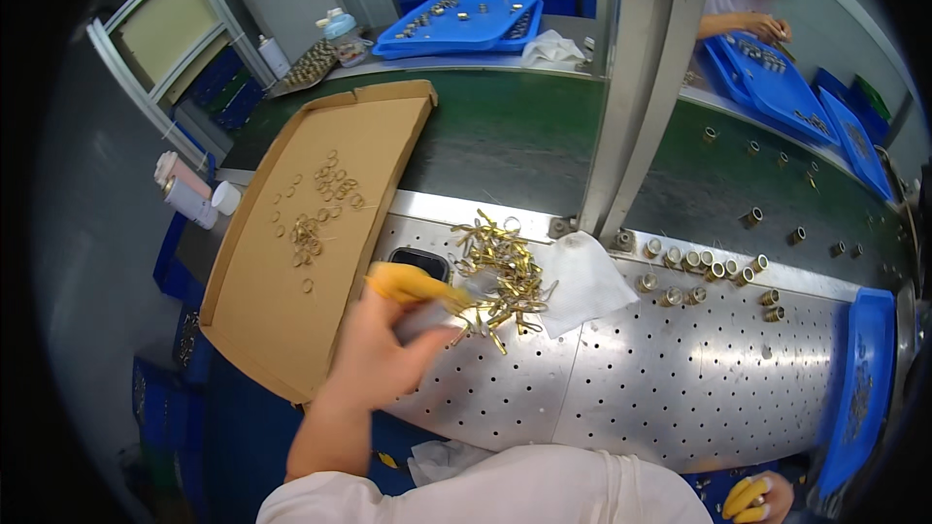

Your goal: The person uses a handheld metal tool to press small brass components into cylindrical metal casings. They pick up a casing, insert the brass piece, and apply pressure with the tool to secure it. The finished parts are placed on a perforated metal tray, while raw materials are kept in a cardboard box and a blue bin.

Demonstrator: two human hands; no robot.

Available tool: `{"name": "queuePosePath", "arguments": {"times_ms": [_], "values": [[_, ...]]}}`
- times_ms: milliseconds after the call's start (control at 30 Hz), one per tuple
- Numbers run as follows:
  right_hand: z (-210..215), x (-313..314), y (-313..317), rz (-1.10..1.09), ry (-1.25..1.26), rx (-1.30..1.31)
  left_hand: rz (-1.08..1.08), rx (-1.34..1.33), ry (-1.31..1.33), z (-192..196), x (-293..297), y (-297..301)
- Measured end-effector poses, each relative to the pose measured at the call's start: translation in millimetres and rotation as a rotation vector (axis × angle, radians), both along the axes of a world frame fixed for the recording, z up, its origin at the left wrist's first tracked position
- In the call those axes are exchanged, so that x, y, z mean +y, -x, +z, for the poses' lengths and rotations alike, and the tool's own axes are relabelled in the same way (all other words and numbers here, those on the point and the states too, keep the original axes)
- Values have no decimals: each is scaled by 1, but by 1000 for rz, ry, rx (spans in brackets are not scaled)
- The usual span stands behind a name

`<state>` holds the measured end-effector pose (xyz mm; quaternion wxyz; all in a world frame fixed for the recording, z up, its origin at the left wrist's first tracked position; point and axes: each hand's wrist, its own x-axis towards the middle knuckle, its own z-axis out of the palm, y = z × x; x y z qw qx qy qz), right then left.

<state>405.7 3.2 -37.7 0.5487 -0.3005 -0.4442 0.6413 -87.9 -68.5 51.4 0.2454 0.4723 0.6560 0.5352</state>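
My left hand (383, 344), a yellow cover on its finger, reaches over a pile of small brass-coloured metal pieces (500, 272) on the perforated metal worktop (621, 378). Motion smears its fingertips, so I cannot make out whether they grip a piece. Down at the lower right edge is my right hand (760, 498), with yellow-covered fingers curled in; what it holds, if anything, is hidden. A dark phone-like object (420, 260) lies beside the pile, partly behind my left hand. On the pile's right rests a white cloth (585, 286).
A shallow cardboard tray (238, 335) with loose metal rings stands left. Several short metal cylinders (715, 272) stand at the right, near a blue tray (859, 378). A metal post (641, 87) rises behind the worktop. Past the green belt (485, 136), another person works over blue trays (777, 87).
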Motion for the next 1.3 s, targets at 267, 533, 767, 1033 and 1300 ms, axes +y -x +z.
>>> {"name": "queuePosePath", "arguments": {"times_ms": [267,533,767,1033,1300], "values": [[-145,-3,-87,-193,407,-1232,492,717,285,-17,-67,207],[-106,-42,-140,123,591,-1367,686,1281,806,16,-56,270],[114,30,-21,566,-253,-863,313,315,199,45,-29,93],[97,257,165,278,-500,-1011,-533,41,31,16,48,-75],[23,389,269,-293,-783,-1659,-521,-105,62,-29,67,-80]]}}
